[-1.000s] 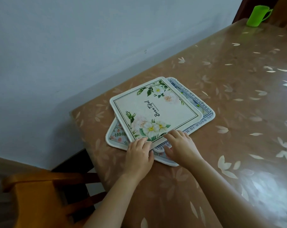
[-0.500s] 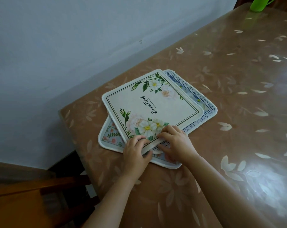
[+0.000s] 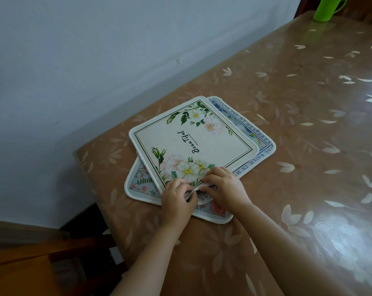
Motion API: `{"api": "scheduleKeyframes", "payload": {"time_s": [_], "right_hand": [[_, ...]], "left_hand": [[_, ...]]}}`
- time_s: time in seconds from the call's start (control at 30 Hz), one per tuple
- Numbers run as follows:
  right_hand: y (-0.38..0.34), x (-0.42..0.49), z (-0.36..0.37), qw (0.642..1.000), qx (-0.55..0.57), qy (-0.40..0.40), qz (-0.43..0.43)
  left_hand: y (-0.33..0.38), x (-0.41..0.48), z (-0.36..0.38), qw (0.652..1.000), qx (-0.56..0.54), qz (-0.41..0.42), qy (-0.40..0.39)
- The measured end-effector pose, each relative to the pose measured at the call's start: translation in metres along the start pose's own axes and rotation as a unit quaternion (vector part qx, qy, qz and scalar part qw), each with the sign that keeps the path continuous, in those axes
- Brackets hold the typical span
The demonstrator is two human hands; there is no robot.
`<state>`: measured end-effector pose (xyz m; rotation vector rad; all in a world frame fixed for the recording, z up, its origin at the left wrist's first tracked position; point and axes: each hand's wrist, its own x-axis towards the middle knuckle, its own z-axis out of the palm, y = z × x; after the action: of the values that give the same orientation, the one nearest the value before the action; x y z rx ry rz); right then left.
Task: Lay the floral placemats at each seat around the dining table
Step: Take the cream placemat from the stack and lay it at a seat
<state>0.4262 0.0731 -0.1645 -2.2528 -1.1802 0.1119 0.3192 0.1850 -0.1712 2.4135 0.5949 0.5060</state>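
As the head camera looks down and forward, a stack of floral placemats (image 3: 180,146) lies near one corner of a glossy brown surface (image 3: 298,99) printed with pale leaves. The top placemat (image 3: 212,146) is cream with white flowers, a thin dark border line and the script word "Beautiful". It is turned at an angle, so its corners do not line up with the mats beneath. Under it, a blue-bordered placemat (image 3: 265,146) with capital lettering juts out toward the right. A bottom placemat (image 3: 138,184) with small pink flowers shows at the left and at the near corner. Its left corner lies close to the short edge of the surface, but it does not overhang that edge. The left hand (image 3: 177,199) has its fingers curled and pinches the near corner of the top placemat, which is lifted and slightly curled off the stack. The right hand (image 3: 223,189), just beside it and nearly touching, grips the same raised edge with fingers on top. Both forearms reach in from the bottom of the view across the near part of the surface. One long edge of the surface runs along a plain pale wall (image 3: 95,60). A wooden chair (image 3: 31,263) stands low at the left, beyond the short edge. A broad stretch of surface runs to the right and away toward a green cup (image 3: 324,9) at the far end, well apart from the stack.
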Motion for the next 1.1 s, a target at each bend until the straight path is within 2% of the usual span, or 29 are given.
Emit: {"api": "scheduleKeyframes", "payload": {"time_s": [0.2, 0.47, 0.67, 0.83, 1.1], "right_hand": [[-0.002, -0.005, 0.005, 0.999, -0.005, -0.032, 0.03], [-0.014, -0.034, -0.006, 0.998, 0.018, -0.034, 0.047], [-0.028, -0.065, -0.034, 0.993, 0.065, 0.025, 0.092], [-0.058, -0.097, -0.052, 0.993, 0.06, 0.055, 0.081], [-0.113, -0.171, -0.075, 0.989, 0.039, 0.097, 0.107]], "left_hand": [[0.003, 0.003, -0.005, 0.999, -0.042, -0.027, -0.021], [0.006, -0.025, -0.032, 0.994, -0.074, -0.035, -0.074], [0.016, -0.052, -0.063, 0.988, -0.107, -0.051, -0.094], [0.028, -0.088, -0.085, 0.988, -0.123, -0.045, -0.081], [0.057, -0.158, -0.12, 0.992, -0.118, 0.007, -0.049]]}}
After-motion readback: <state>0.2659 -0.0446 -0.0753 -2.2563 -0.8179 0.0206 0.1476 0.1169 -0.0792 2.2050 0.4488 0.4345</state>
